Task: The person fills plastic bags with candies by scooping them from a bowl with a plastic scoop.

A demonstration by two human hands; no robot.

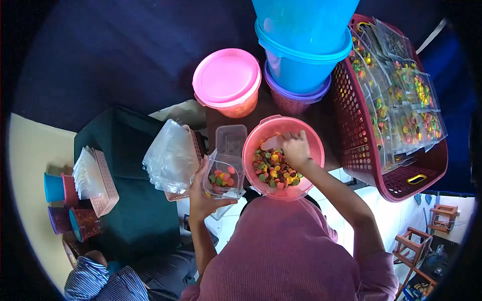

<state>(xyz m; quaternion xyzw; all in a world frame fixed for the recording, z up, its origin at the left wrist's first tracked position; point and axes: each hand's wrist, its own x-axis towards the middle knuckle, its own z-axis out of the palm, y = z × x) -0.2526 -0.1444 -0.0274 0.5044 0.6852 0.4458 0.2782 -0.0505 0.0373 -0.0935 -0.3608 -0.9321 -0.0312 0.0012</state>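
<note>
My left hand grips a clear plastic bag, its mouth spread wide, with a few pink, green and yellow round pieces in the bottom. Just to its right stands a pink bucket partly filled with small round candy-like pieces in green, yellow, pink and brown. My right hand is inside the bucket above the pieces, fingers closed on a pale pink, flat-looking scoop. Part of the scoop is hidden by the fingers. Behind the bag is a clear rectangular plastic tub.
Empty bags fan out of a basket at left. A pink-lidded bucket and stacked blue buckets stand at the back. On the right, a maroon basket holds filled bags. Another person's striped sleeve shows lower left.
</note>
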